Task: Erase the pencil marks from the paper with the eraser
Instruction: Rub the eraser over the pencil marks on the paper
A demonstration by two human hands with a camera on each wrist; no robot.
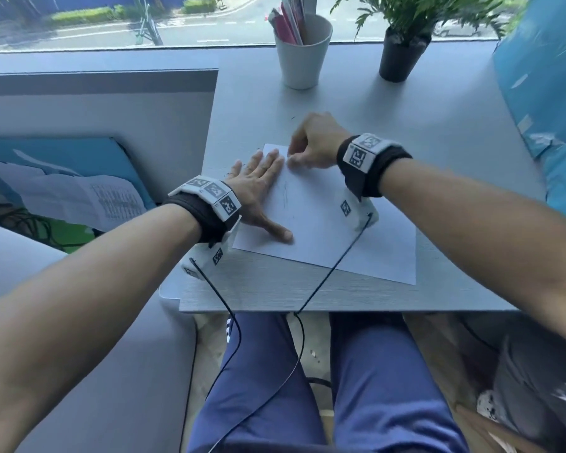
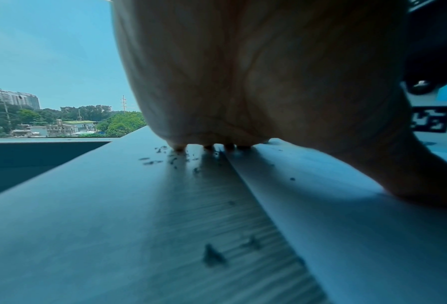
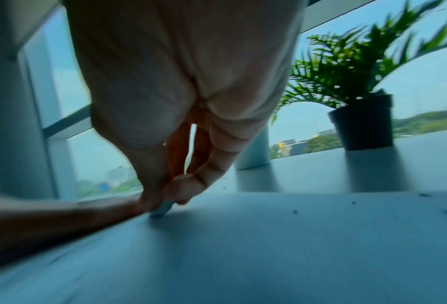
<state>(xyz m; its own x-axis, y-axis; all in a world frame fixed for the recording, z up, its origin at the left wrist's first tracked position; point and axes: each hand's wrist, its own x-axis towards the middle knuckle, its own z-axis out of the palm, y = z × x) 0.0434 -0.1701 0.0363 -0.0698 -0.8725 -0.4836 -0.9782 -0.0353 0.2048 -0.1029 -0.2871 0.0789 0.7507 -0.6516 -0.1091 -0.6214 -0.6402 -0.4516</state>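
A white sheet of paper (image 1: pixel 321 223) lies slanted on the grey table (image 1: pixel 438 152), with faint pencil marks (image 1: pixel 286 198) near its middle. My left hand (image 1: pixel 258 188) lies flat on the paper's left part, fingers straight and thumb spread, pressing it down. My right hand (image 1: pixel 311 142) is at the paper's far corner, just beyond the left fingertips. In the right wrist view its thumb and fingers pinch a small pale eraser (image 3: pixel 162 208), whose tip touches the paper (image 3: pixel 269 236). In the left wrist view the left hand (image 2: pixel 256 82) fills the frame above the paper's edge (image 2: pixel 334 216).
Dark eraser crumbs (image 2: pixel 165 158) lie on the table beside the paper's left edge. A white cup (image 1: pixel 303 50) with pens and a potted plant (image 1: pixel 402 44) stand at the table's far side by the window. Two cables (image 1: pixel 327 276) run off the table's front edge.
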